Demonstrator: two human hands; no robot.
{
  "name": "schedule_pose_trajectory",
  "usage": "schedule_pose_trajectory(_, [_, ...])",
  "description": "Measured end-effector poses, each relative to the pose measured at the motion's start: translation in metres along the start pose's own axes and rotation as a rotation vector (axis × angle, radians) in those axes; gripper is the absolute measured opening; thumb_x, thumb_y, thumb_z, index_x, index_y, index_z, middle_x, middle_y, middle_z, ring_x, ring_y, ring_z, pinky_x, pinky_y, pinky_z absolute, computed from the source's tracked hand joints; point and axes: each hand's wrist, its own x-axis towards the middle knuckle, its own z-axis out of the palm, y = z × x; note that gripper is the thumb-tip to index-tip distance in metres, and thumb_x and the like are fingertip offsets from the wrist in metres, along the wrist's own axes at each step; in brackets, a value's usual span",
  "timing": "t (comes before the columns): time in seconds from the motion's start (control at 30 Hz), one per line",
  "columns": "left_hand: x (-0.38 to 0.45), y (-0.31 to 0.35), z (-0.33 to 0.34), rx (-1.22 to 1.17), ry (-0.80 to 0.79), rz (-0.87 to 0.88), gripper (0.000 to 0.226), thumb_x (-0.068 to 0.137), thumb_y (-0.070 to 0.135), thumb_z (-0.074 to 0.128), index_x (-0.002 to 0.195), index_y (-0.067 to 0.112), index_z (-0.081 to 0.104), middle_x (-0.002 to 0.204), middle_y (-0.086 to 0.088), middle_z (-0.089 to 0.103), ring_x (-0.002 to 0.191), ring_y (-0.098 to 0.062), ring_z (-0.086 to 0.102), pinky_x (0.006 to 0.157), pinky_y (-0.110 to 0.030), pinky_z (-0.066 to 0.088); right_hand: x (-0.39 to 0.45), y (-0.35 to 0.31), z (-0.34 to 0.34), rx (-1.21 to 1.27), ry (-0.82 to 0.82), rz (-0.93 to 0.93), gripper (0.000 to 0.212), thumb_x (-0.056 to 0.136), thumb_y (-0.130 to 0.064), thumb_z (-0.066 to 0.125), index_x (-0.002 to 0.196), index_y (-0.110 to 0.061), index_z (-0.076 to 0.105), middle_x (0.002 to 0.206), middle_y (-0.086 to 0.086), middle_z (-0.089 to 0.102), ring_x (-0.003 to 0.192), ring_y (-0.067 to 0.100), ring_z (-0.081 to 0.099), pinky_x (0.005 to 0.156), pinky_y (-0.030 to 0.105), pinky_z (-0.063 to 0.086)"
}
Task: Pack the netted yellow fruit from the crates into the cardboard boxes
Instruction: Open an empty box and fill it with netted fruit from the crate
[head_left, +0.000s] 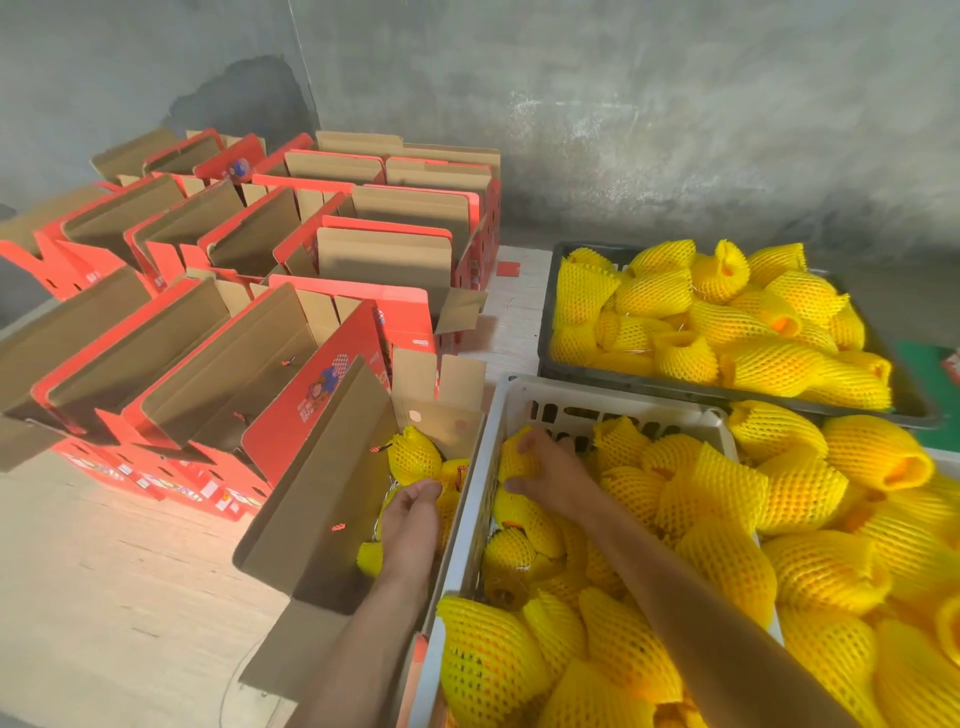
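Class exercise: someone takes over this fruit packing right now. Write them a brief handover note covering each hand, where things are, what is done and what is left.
Left hand: inside the near box, fingers curled over netted fruit there.
Right hand: in the white crate, gripping one fruit.
Done: a few fruit lie in the near box.
Left: that box is not full; the other red boxes look empty; the white crate and black crate still hold plenty.
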Motion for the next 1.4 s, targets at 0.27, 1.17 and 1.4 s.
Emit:
schedule_pose_trajectory(0.27, [-0.001, -0.007, -0.009, -0.026, 0.02, -0.017, 0.026, 0.098, 0.022, 0.063, 0.121, 0.01, 0.063, 0.115, -0.006, 0.066, 0.112, -0.026, 0.061, 0.107, -0.051, 0.048, 0.003, -0.001, 0.002, -0.07, 0.075, 0.029, 0.093, 0.078, -0.047, 0.087, 0.153, -0.021, 0.038, 0.156, 0.012, 0.031, 0.144, 0.032, 0.035, 0.118, 0.041, 0.033])
schedule_pose_trajectory(1.17, [0.006, 0.034, -0.062, 0.262, -0.107, -0.033, 0.027, 0.091, 0.051, 0.07, 0.1, 0.026, 0.077, 0.118, -0.013, 0.073, 0.102, -0.027, 0.068, 0.092, -0.042, 0.055, -0.026, -0.024, -0.024, -0.164, 0.122, -0.158, 0.027, 0.106, -0.037, 0.048, 0.092, -0.022, 0.066, 0.086, -0.004, 0.068, 0.078, 0.018, 0.066, 0.076, 0.041, 0.061])
schedule_pose_trajectory(1.4, [0.012, 0.009, -0.058, 0.979, -0.522, 0.042, 0.024, 0.105, 0.026, 0.056, 0.114, 0.019, 0.077, 0.119, -0.006, 0.071, 0.106, -0.021, 0.064, 0.098, -0.037, 0.049, -0.028, -0.012, -0.005, -0.954, -0.264, -0.109, 0.067, 0.079, -0.047, 0.08, 0.135, -0.021, 0.055, 0.134, 0.007, 0.058, 0.128, 0.029, 0.051, 0.109, 0.044, 0.038])
